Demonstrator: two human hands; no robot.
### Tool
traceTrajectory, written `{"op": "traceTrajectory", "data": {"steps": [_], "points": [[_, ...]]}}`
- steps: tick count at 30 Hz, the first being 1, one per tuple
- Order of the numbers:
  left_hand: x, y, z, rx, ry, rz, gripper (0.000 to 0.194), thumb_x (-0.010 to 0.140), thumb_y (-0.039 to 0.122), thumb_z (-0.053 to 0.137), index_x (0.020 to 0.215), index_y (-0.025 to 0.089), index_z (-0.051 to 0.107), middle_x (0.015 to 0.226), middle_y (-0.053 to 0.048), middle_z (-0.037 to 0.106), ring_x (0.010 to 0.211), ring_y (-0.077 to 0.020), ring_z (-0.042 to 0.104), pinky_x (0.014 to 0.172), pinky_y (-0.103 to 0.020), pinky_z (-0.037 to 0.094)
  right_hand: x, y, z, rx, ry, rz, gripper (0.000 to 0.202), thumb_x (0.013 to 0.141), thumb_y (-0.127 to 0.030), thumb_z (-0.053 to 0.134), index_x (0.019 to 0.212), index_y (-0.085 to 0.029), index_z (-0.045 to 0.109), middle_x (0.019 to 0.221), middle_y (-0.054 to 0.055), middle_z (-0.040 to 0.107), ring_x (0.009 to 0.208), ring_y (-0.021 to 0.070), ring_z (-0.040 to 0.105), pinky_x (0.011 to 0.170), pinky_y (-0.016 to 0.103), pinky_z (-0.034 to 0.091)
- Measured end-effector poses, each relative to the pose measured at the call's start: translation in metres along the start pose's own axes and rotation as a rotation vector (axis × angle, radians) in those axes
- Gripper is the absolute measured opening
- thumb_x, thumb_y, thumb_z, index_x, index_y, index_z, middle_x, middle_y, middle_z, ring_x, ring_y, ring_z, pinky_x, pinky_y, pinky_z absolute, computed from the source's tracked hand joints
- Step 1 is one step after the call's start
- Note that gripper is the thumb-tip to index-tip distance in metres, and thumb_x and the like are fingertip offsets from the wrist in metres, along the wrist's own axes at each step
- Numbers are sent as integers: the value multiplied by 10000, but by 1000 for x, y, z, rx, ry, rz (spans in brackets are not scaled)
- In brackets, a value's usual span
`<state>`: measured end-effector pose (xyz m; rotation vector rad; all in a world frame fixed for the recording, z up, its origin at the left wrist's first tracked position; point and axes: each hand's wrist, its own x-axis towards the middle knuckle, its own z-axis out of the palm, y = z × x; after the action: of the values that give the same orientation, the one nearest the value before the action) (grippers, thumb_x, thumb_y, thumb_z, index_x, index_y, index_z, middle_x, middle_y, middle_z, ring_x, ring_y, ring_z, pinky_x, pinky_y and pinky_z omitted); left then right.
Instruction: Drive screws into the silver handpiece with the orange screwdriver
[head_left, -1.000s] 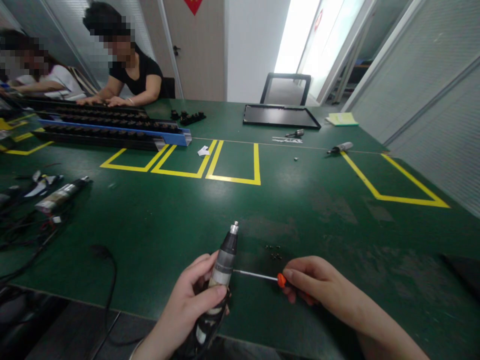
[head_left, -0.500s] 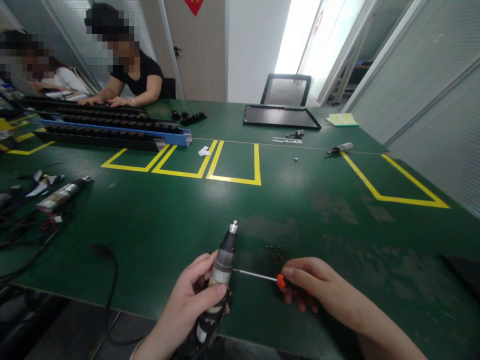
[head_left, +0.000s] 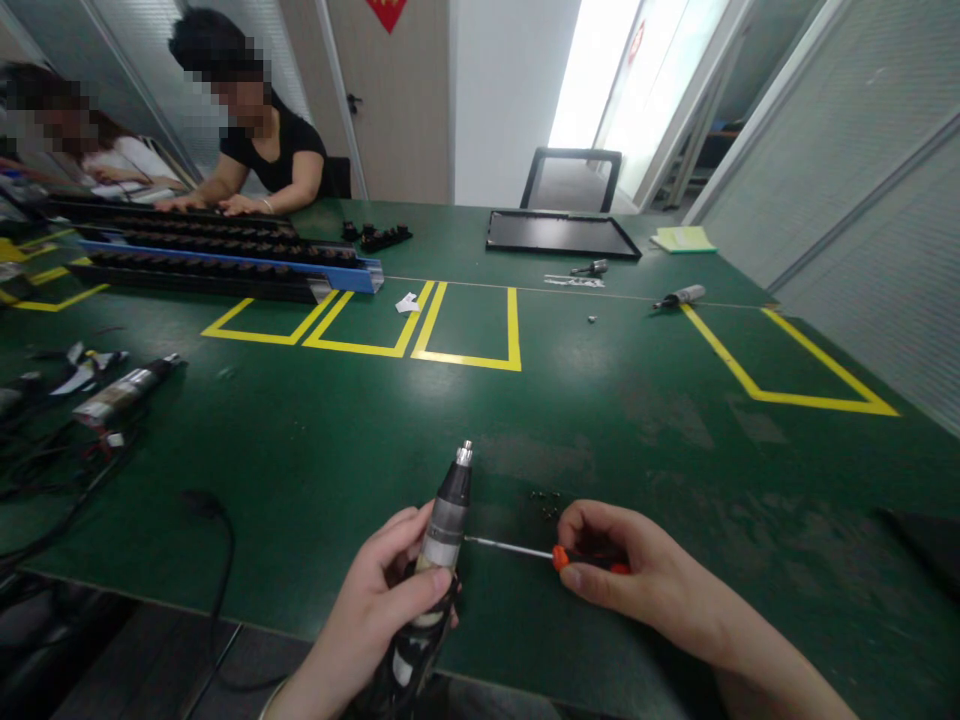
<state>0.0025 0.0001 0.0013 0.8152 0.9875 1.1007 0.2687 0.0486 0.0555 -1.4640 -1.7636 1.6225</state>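
My left hand (head_left: 397, 580) is wrapped round an electric screwdriver (head_left: 448, 510), a cylindrical tool with a black body and a silver chuck that points up and away from me. In my right hand (head_left: 630, 570) is a hand screwdriver (head_left: 561, 558) with an orange and black handle, its thumb and fingers closed on the grip. The thin shaft points left, and its tip meets the right side of the electric screwdriver's body. Several small screws (head_left: 550, 508) lie on the green table just beyond my right hand.
At the left lie another electric screwdriver (head_left: 124, 390) and tangled black cables (head_left: 45, 490). Long black and blue rails (head_left: 300, 270) stand at the far left, near two people. A black frame panel (head_left: 562, 235) and a silver-bodied tool (head_left: 679, 297) lie farther back. Yellow tape (head_left: 465, 357) marks the tabletop.
My right hand has changed its grip on the hand screwdriver: the fingers have rolled over the handle, and more of its black part shows. My left hand stays nearly still.
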Motion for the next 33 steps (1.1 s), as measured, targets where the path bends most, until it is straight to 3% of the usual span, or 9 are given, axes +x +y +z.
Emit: {"op": "traceTrajectory", "data": {"steps": [7,13,17,21,26,29,33], "points": [[0,0,1,-9,1,-6,415,766,326,877,1171,274,808,888,-14,611,635,-151,659,547,-254,593,2,6,4,111,-66,196,379,852,-523,593,738,-164,620,629,5,601,511,116,525,446,219,421],[-1,0,0,0,10,-25,441,783,315,862,1213,254,786,891,-21,627,653,-162,661,566,-268,596,0,2,0,76,-50,131,311,779,-478,717,795,-177,643,650,-33,537,522,105,447,443,211,383],[-1,1,1,4,18,-15,450,769,323,868,1203,234,789,869,-25,627,642,-164,656,556,-266,594,-1,-4,-2,-17,4,12,222,736,-354,764,761,-194,613,679,-30,545,616,128,445,541,240,378],[-1,3,2,15,19,-13,455,754,337,876,1190,237,796,869,-25,620,634,-165,655,542,-268,593,-2,-7,-2,-41,6,-19,189,742,-330,738,766,-197,605,729,-7,584,685,159,487,613,271,400],[0,2,1,26,8,-16,437,761,343,869,1183,255,800,873,-15,597,639,-162,647,547,-271,593,-1,-2,-1,68,-29,80,212,832,-389,609,835,-181,649,740,7,609,605,140,517,510,240,372],[1,2,2,28,7,-14,425,767,324,866,1182,266,801,901,-14,583,670,-162,642,562,-268,597,1,3,1,84,-73,192,332,875,-452,531,753,-163,637,687,26,635,501,114,498,453,230,344],[1,4,3,41,10,-6,421,750,334,871,1156,240,811,881,-14,577,662,-162,632,544,-259,592,2,5,1,56,-98,191,362,840,-493,605,705,-159,648,584,-9,574,465,97,421,441,225,312]]}}
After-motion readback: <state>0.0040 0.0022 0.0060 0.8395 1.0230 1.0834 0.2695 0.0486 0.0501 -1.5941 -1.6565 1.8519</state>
